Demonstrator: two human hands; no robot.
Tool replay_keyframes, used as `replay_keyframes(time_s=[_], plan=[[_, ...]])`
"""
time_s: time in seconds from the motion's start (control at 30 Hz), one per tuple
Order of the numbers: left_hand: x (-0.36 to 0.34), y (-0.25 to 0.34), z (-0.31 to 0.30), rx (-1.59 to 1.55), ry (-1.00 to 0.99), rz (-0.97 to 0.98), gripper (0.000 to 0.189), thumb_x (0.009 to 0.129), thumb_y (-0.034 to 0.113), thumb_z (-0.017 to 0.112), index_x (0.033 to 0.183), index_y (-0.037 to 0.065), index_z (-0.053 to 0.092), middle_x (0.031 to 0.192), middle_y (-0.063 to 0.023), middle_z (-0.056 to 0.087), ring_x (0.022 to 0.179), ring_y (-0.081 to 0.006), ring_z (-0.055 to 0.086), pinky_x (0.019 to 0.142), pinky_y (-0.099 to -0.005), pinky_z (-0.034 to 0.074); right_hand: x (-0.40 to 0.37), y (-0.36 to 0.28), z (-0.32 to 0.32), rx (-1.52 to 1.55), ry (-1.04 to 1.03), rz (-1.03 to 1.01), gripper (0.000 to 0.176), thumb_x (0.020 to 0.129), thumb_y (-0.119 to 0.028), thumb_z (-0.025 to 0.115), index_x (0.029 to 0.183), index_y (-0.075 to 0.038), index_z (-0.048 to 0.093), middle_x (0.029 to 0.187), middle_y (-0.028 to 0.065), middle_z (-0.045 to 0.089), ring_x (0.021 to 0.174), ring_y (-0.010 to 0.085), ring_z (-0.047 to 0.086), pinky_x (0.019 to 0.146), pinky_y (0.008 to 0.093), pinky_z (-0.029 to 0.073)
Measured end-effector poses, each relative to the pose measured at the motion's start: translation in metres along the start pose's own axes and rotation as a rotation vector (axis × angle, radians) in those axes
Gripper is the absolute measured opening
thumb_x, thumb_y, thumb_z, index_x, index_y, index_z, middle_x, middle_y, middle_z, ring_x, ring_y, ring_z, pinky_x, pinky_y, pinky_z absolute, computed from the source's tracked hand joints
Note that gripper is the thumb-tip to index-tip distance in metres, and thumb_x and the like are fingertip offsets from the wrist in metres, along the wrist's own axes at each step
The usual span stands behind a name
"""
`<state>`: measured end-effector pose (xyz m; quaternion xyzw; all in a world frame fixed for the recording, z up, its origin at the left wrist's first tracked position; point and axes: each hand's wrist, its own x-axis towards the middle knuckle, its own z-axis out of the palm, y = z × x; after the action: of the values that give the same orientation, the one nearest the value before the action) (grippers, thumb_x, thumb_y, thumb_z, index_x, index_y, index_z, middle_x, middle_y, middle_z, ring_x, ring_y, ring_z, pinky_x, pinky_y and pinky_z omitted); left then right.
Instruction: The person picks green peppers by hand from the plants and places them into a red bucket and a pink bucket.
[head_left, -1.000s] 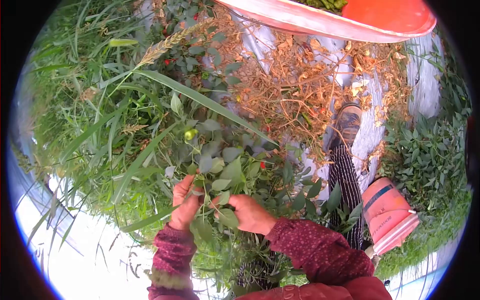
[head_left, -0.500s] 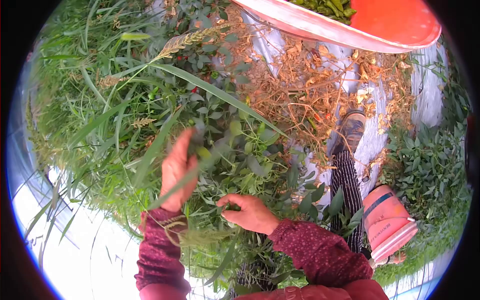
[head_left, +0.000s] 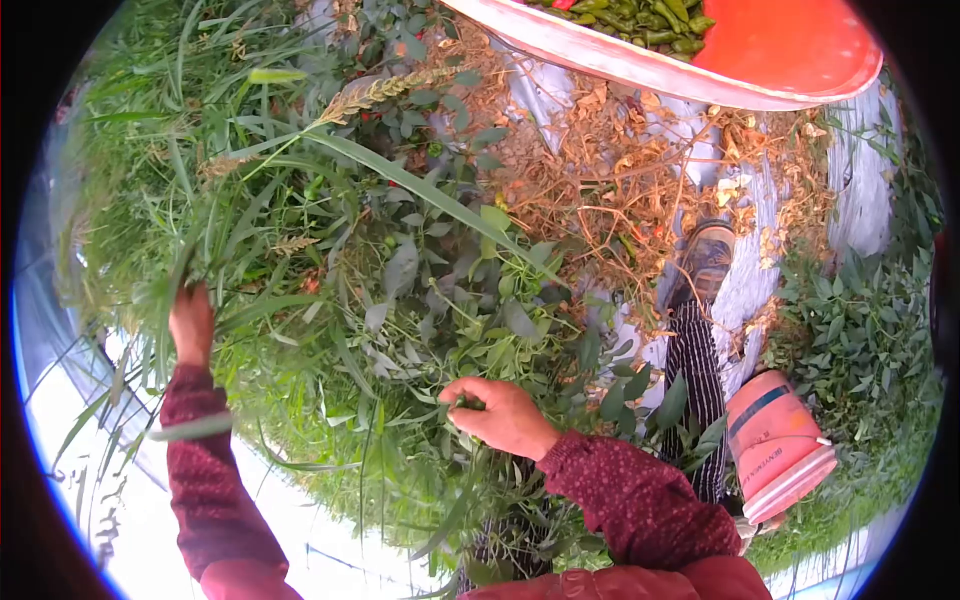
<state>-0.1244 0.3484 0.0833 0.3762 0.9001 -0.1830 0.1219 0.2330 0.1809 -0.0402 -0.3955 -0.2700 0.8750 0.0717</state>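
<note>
My left hand [head_left: 191, 325] is stretched out to the left among tall grass, its fingers closed on long grass blades [head_left: 181, 268]. Low in the middle, my right hand [head_left: 505, 415] is curled with thumb and fingers around a green pepper [head_left: 467, 402], which shows only in part. It hovers over leafy pepper plants [head_left: 480, 350]. A long grass blade [head_left: 430, 195] with a seed head [head_left: 375, 95] slants across the plants above both hands.
A large red tub [head_left: 790, 45] holding green peppers stands at the top. A pink bucket [head_left: 775, 430] lies tilted at the right. My shoe [head_left: 708, 262] rests on plastic sheeting [head_left: 745, 300] beside dry brown stalks [head_left: 600, 190]. More plants [head_left: 850, 310] grow at the right.
My left hand has swung left, away from the plants in the middle, and its fingers have closed on grass. My right hand stays nearly in place, with slightly more green showing in it.
</note>
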Motion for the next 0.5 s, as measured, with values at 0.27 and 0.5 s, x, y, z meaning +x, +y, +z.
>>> replay_keyframes(time_s=[0.27, 0.5], plan=[[-0.073, -0.274, 0.078, 0.598, 0.127, -0.254, 0.057, 0.081, 0.007, 0.050, 0.136, 0.003, 0.034, 0.123, -0.0282, 0.047, 0.093, -0.0424, 0.060, 0.080, -0.0469, 0.050, 0.003, -0.009, -0.005, 0.014, 0.008, 0.009, 0.029, 0.079, -0.025, 0.064, 0.104, -0.011, 0.063, 0.091, 0.0049, 0.067, 0.077, 0.0177, 0.063, 0.072, 0.0313, 0.048], [-0.176, -0.315, 0.292, 0.689, -0.640, 0.050, 0.068, 0.080, 0.020, 0.057, 0.130, -0.016, 0.028, 0.109, -0.0238, 0.060, 0.094, -0.0334, 0.063, 0.081, -0.0395, 0.051, 0.004, 0.001, -0.001, -0.036, -0.003, 0.038, 0.022, 0.082, -0.013, 0.064, 0.103, -0.007, 0.061, 0.090, 0.0012, 0.064, 0.075, 0.0083, 0.057, 0.069, 0.0258, 0.047]])
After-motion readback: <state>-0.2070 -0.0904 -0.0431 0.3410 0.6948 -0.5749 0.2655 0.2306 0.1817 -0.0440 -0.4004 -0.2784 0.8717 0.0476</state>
